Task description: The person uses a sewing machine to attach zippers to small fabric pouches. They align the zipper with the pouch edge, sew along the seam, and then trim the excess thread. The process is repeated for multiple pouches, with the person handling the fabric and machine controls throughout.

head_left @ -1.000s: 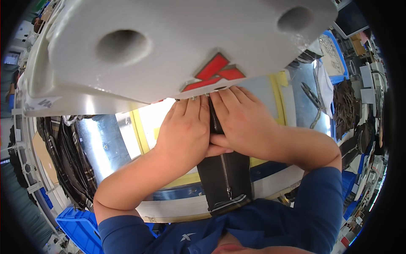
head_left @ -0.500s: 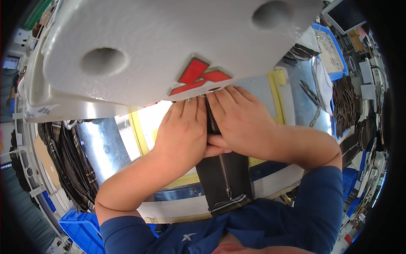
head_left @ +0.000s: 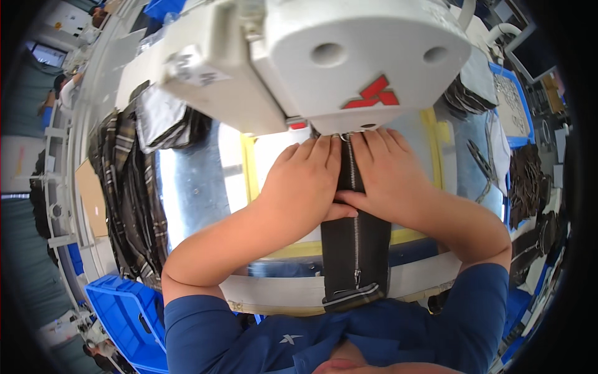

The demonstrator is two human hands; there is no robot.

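A dark fabric strip (head_left: 339,249) with a metal zipper (head_left: 356,246) down its length runs from under the sewing machine head (head_left: 374,56) back toward my body. My left hand (head_left: 302,181) lies flat on the strip's left side, fingers stretched toward the machine. On the other side of the zipper, my right hand (head_left: 392,171) presses flat with its fingers pointing the same way. Both thumbs reach inward across the zipper and nearly meet. The zipper's slider sits at the near end, by a plaid-edged fold. The machine head hides the needle area and some fingertips.
Folded plaid garments (head_left: 128,199) hang at the left, above a blue crate (head_left: 128,318). Thread snips (head_left: 479,159) lie on the table at the right. Behind them are a blue tray of small parts (head_left: 512,103) and a pile of brown pieces (head_left: 524,181).
The view has shifted, so the machine head sits higher and more of its left side shows. Both hands stay flat on the zippered strip.
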